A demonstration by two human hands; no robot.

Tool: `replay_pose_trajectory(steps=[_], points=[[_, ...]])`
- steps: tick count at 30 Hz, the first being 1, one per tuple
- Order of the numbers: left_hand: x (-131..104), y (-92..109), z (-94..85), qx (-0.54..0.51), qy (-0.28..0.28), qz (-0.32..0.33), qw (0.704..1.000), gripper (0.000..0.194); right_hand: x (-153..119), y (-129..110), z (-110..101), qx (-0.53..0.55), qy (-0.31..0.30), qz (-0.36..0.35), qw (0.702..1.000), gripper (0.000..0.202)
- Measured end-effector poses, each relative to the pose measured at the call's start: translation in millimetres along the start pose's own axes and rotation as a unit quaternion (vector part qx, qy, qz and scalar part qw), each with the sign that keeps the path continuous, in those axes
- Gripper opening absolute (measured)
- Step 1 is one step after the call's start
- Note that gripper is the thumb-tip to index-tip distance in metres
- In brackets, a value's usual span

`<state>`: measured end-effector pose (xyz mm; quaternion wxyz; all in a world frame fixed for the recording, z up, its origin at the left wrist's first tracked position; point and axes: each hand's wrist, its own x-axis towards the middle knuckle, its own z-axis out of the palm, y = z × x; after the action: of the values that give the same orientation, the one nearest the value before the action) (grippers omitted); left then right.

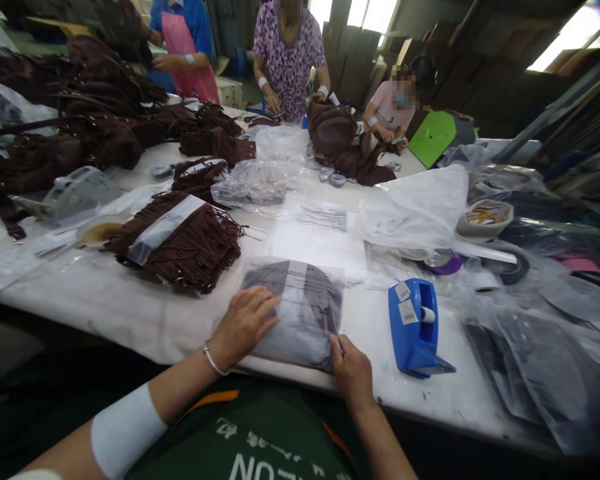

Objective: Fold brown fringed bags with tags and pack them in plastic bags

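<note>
Bagged item (300, 320), left hand (245, 323) atop, right grip (353, 368) at edge

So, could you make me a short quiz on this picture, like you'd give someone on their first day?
1. What stands just to the right of the printed plastic bag at the table's near edge?
A: a blue tape dispenser
B: a red kettle
C: a glass lamp

2. True or false: the wearer's left hand grips a pair of scissors.

3. Fill in the colour: a ____ strip lies across the brown fringed bundle.

Key: 1: A. 2: False; it rests on the bag. 3: White.
</note>
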<state>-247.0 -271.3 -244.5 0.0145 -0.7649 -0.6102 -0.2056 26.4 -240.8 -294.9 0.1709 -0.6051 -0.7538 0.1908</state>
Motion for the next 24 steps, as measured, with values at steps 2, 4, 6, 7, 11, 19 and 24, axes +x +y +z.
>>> replay_pose_trajectory(steps=[2,4,6,7,11,19,24], points=[[11.8,17.8,14.5,-0.040,-0.055,0.023,0.997,0.018,3.9,2.7,0.6,0.027,-0.005,0.009,1.000,0.040],[17.3,25.3,29.7,-0.066,-0.082,0.001,0.994,0.017,8.8,8.1,1.5,0.072,0.000,0.036,0.997,0.042],[17.9,24.2,40.0,-0.083,-0.078,-0.015,0.993,0.018,11.4,16.0,-0.2,0.138,0.017,0.078,0.987,0.041],[17.3,21.9,42.9,-0.089,-0.072,-0.013,0.993,0.018,10.8,21.1,-3.0,0.172,0.028,0.098,0.980,0.040],[15.7,10.4,48.6,-0.111,-0.052,0.008,0.992,0.020,-4.9,52.7,-31.5,0.238,0.093,0.157,0.954,0.039],[17.9,3.7,61.3,-0.110,-0.008,0.015,0.994,0.026,-6.8,123.1,-115.4,0.263,0.293,0.246,0.886,0.045],[17.3,5.2,60.3,-0.100,-0.007,0.011,0.995,0.027,-5.6,114.1,-115.2,0.302,0.225,0.226,0.899,0.035]])
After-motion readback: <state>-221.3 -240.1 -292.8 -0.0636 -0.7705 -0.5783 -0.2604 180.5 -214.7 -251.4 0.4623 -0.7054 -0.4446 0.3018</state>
